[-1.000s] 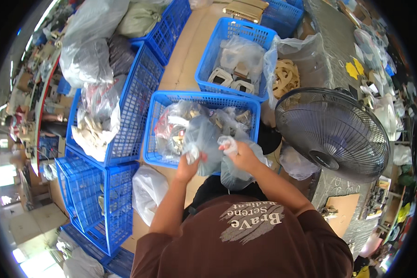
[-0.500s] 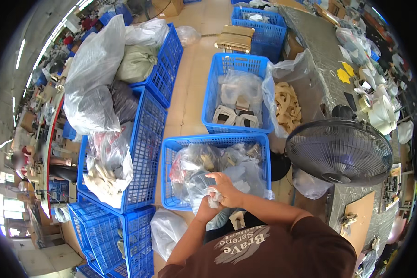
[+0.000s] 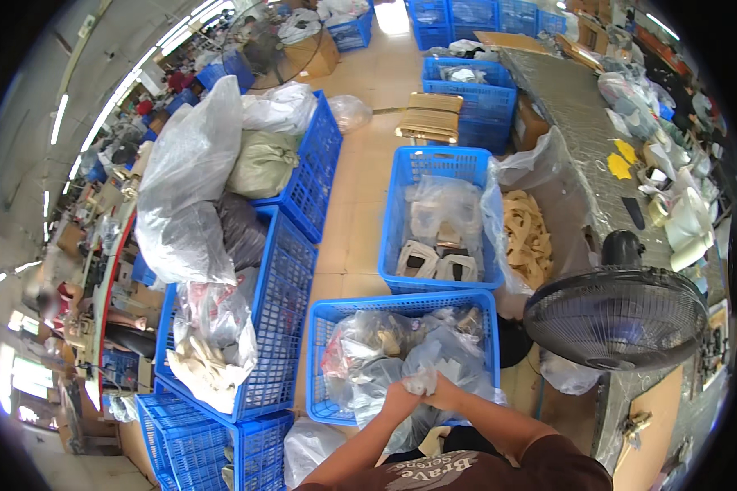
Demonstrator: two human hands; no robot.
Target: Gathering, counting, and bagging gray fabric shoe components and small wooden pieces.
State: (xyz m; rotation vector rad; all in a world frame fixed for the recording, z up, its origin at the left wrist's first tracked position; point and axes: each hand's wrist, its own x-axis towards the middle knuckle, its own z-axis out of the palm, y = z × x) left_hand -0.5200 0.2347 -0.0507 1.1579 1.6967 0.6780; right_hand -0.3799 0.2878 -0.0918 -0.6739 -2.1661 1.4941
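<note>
Both of my hands are together over the near edge of a blue plastic crate (image 3: 313,360). My left hand (image 3: 400,403) is closed round the gathered neck of a clear plastic bag (image 3: 420,381). Against it, my right hand (image 3: 444,394) is closed on the same bunched plastic. A crumpled tuft sticks up between the two fists. Below them the bag's body hangs, partly hidden by my hands and forearms. Inside the crate lie several filled clear bags (image 3: 368,340), their contents hard to make out.
Beyond stands another blue crate (image 3: 389,221) with frame-shaped pieces. A large clear bag of beige strips (image 3: 526,237) sits beside it. On the right, a black fan (image 3: 618,319) stands by a long worktable (image 3: 549,90). Stacked blue crates (image 3: 282,319) line the left, loaded with bags.
My right hand's raised, spread fingers have closed down onto the bag's neck beside my left hand. The view has tilted up, so the crates appear lower.
</note>
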